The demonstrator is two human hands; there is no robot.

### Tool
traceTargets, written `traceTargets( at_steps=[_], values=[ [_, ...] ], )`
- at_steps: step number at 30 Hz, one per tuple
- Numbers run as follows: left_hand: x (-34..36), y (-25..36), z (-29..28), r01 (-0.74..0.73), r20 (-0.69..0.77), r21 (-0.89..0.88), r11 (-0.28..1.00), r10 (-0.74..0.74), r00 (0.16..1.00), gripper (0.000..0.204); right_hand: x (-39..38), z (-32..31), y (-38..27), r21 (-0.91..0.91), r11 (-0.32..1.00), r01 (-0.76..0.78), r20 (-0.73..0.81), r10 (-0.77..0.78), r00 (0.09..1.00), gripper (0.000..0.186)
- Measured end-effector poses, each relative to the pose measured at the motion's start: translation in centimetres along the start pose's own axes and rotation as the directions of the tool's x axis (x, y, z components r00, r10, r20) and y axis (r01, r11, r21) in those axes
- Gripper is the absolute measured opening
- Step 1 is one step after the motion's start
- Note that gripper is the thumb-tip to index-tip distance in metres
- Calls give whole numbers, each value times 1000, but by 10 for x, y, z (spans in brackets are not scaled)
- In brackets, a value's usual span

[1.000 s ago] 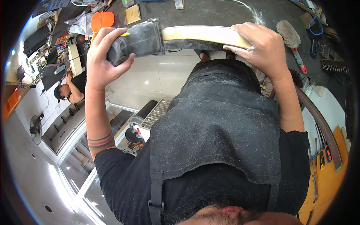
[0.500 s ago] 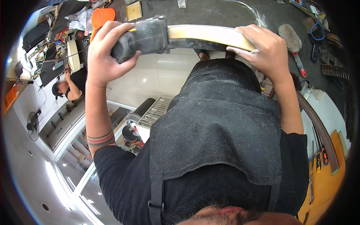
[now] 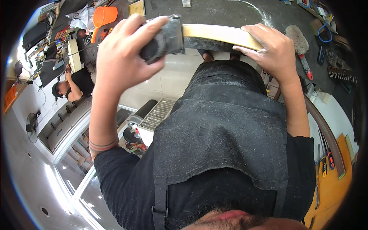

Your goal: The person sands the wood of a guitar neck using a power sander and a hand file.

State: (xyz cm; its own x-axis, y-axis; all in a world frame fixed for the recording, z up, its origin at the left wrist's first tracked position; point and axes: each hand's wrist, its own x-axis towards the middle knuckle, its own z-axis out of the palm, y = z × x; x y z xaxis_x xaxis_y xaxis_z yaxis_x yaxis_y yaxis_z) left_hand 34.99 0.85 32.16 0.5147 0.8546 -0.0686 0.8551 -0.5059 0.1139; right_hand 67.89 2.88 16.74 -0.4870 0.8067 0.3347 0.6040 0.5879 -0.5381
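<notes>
Dusty and dark, an electric sander [image 3: 172, 37] with a flat rectangular base sits in the grip of my left hand [image 3: 126, 53]. Its base end rests on or against the left part of a pale, gently curved wooden piece [image 3: 218, 33] at the workbench's near edge. How much of the wood lies under the sander is hidden. My right hand [image 3: 273, 50] clasps the right end of that piece, fingers over the top and thumb on the near side.
Left of the sander lie an orange scoop [image 3: 103, 17] and a cord [image 3: 73, 55]. On the dark workbench [image 3: 214, 13], a dusty brush [image 3: 297, 40] with a red handle lies right of my right hand. Farther left, another person [image 3: 74, 86] works at a bench.
My left hand and the sander have slid right along the wooden piece, covering more of it. My right hand has barely moved.
</notes>
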Motion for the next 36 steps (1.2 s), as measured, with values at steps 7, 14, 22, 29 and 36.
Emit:
traceTargets(
  at_steps=[7, 14, 22, 29, 36],
  values=[
    [13, 16, -1, 18, 81, 102, 995, -27, 996, 59, -2, -1, 1, -16, 1000, -7, 29, 8, 1000, 44],
    [27, 29, 2, -28, 102, 151, 988, 13, 995, 58, -6, 2, 3, -22, 1000, 19, -27, -19, 999, 38],
    [35, 30, 2, -46, 91, 146, 988, 32, 995, 55, -6, -1, 3, -19, 1000, -9, 51, 10, 999, 47],
    [32, 26, 0, -4, 87, 139, 990, -8, 996, 55, -3, 3, 4, 2, 1000, 27, -29, -27, 999, 36],
    [43, 33, -4, -16, 105, 137, 990, 1, 994, 56, -2, 2, 4, -18, 1000, 18, -7, -18, 1000, 35]
  ],
)
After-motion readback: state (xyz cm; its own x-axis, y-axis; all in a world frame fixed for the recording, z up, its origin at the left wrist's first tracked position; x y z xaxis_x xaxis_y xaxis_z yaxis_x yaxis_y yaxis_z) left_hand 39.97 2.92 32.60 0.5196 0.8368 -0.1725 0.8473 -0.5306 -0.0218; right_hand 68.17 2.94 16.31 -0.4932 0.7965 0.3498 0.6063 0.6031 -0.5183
